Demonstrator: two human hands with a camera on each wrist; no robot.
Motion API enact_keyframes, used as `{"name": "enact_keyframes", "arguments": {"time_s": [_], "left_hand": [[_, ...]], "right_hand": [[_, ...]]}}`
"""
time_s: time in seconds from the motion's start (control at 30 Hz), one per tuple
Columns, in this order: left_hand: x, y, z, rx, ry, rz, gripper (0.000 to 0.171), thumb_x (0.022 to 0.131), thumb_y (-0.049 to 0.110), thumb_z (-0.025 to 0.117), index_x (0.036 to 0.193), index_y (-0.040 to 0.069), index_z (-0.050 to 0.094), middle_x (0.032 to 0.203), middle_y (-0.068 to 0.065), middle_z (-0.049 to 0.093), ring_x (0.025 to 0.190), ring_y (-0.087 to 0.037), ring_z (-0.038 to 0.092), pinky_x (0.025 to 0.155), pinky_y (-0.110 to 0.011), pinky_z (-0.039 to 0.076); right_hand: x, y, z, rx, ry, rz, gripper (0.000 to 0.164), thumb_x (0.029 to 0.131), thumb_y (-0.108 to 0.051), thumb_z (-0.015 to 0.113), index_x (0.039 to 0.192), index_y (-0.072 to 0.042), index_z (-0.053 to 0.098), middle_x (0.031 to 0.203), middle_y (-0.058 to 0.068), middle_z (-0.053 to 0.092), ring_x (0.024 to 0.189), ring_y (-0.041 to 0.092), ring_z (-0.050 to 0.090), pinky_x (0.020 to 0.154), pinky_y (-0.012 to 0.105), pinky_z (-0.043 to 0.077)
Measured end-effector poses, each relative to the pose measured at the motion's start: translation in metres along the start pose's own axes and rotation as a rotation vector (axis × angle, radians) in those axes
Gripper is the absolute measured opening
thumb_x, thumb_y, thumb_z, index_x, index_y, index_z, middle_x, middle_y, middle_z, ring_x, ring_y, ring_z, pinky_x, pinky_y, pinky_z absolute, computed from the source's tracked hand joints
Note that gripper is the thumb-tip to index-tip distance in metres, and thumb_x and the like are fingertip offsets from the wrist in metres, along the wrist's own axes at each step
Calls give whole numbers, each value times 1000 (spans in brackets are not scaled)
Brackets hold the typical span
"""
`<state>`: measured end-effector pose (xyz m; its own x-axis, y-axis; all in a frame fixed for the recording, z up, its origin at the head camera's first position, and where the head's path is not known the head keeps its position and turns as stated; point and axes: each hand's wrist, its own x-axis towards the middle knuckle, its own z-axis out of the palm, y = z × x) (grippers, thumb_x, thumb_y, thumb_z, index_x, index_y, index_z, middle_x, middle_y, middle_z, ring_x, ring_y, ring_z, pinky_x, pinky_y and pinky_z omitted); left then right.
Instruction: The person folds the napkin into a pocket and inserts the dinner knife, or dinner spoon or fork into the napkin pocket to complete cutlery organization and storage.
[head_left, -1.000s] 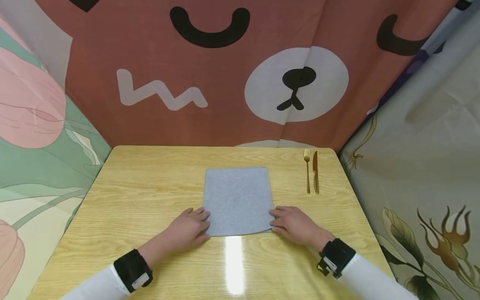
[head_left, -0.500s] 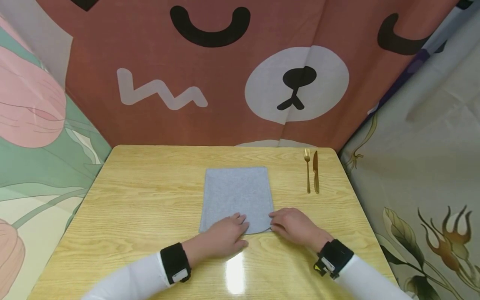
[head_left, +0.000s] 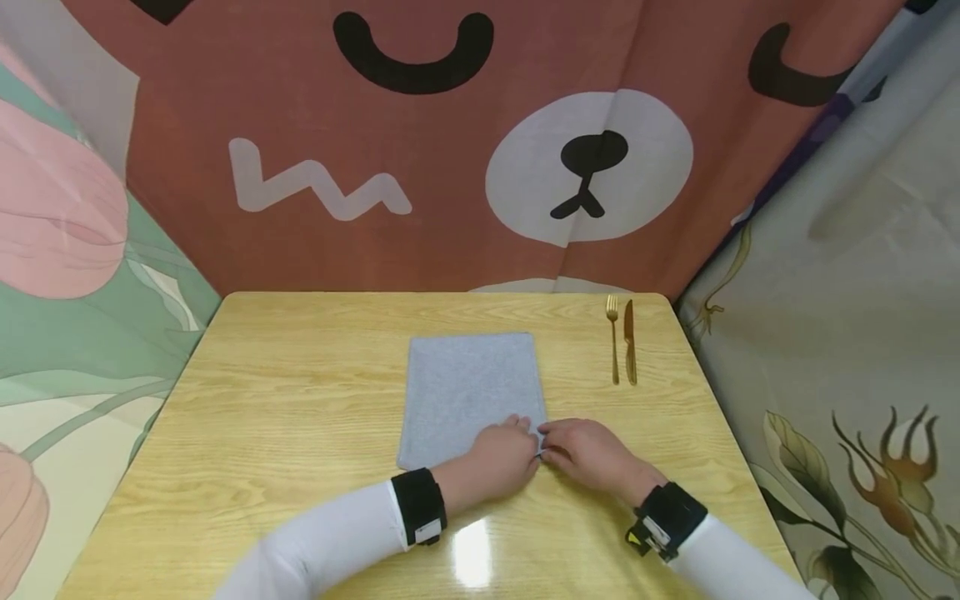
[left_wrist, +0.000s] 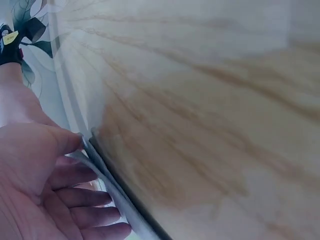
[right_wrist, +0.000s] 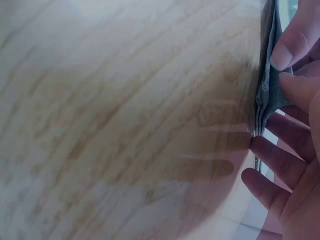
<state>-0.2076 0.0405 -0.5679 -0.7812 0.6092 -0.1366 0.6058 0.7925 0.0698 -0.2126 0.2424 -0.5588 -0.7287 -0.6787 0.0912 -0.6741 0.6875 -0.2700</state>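
Observation:
A folded grey cloth (head_left: 472,383) lies in the middle of the wooden table, and its near edge shows several layers in the right wrist view. At its near right corner my right hand (head_left: 592,454) pinches the cloth (right_wrist: 272,87) between thumb and fingers. My left hand (head_left: 498,458) has its thumb and fingers at the same corner, next to the right hand. In the left wrist view the left thumb is at the tip of the cloth (left_wrist: 117,192), with the other fingers along its upper side. The left hand covers part of the near edge in the head view.
A gold fork (head_left: 613,342) and a gold knife (head_left: 630,343) lie side by side at the back right of the wooden table (head_left: 300,375). Printed curtains (head_left: 420,250) hang close behind the table and along both sides.
My left hand has left the cloth's near left corner and slid right along the near edge to the right hand. The right hand stays at its corner.

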Motion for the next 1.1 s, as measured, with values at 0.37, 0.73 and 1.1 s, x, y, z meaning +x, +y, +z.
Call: {"name": "enact_keyframes", "arguments": {"time_s": [0.37, 0.73, 1.1], "left_hand": [[2, 8, -4, 32, 45, 13, 35, 102, 42, 58, 122, 18, 74, 143, -8, 65, 134, -26, 60, 86, -42, 62], [5, 11, 0, 173, 37, 34, 37, 104, 39, 55, 131, 20, 71, 144, -5, 65, 133, -23, 63, 84, -38, 63], [6, 14, 2, 233, 52, 83, 31, 104, 24, 56, 132, 21, 71, 139, -5, 68, 126, -22, 67, 77, -35, 64]], "right_hand": [[-6, 2, 6, -3, 10, 4, 16, 97, -27, 71, 108, -18, 77, 134, 8, 70, 120, 24, 70, 103, 43, 55], [-5, 5, 7, -70, 41, -81, 14, 92, -27, 77, 101, -17, 78, 127, 8, 74, 114, 23, 72, 98, 42, 57], [0, 4, 7, -125, 109, -152, 14, 82, -21, 81, 77, -21, 68, 95, -4, 76, 90, 13, 73, 84, 35, 60]]}}
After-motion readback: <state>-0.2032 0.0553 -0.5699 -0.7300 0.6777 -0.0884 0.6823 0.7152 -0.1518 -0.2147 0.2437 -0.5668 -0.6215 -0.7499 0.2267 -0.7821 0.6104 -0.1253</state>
